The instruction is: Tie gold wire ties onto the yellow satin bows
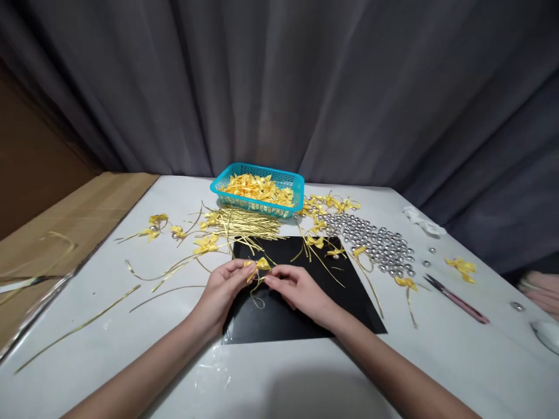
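Note:
Above a black mat (305,317), my left hand (226,286) pinches a yellow ribbon bow (262,263) between thumb and fingers. My right hand (301,291) is closed close beside it, its fingertips on a thin gold cord (257,301) that loops below the bow. Just beyond the mat lies a bundle of gold cords (251,224). Behind that stands a turquoise basket (213,187) of yellow bows. The exact crossing of cord and bow is partly hidden by my fingers.
Several silver rings (379,244) spread on the right, near tweezers or small snips (458,299). Loose bows with cords (205,243) lie to the left. A cardboard sheet (87,233) borders the table's left. Another person's hand (541,291) is at the far right edge.

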Demonstrator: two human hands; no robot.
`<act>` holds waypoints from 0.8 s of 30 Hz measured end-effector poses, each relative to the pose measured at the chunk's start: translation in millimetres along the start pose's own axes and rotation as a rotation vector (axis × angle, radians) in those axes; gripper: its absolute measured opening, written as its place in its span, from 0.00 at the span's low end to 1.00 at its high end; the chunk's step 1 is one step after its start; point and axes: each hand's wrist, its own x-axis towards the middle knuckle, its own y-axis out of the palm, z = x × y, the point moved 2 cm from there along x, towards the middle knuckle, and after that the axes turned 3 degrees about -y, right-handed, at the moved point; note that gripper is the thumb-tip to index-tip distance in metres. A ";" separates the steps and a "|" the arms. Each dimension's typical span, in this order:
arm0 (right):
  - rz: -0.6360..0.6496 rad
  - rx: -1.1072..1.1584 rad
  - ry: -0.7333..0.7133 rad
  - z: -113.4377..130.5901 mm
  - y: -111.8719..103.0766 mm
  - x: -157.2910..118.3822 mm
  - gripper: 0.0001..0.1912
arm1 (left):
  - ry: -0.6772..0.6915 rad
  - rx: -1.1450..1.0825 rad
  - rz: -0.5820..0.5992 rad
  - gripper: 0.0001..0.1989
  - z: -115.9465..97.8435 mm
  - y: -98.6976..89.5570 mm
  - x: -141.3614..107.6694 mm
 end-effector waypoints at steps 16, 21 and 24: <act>-0.145 0.304 0.092 -9.7 -21.5 -11.4 0.14 | 0.071 0.117 0.041 0.12 18.7 31.5 41.3; -0.203 0.020 0.035 -6.4 -37.6 -9.6 0.14 | 0.060 0.062 0.035 0.12 16.7 25.0 42.9; -0.205 -0.197 -0.131 1.0 -46.2 -13.4 0.10 | 0.053 0.039 0.047 0.12 17.4 24.9 44.0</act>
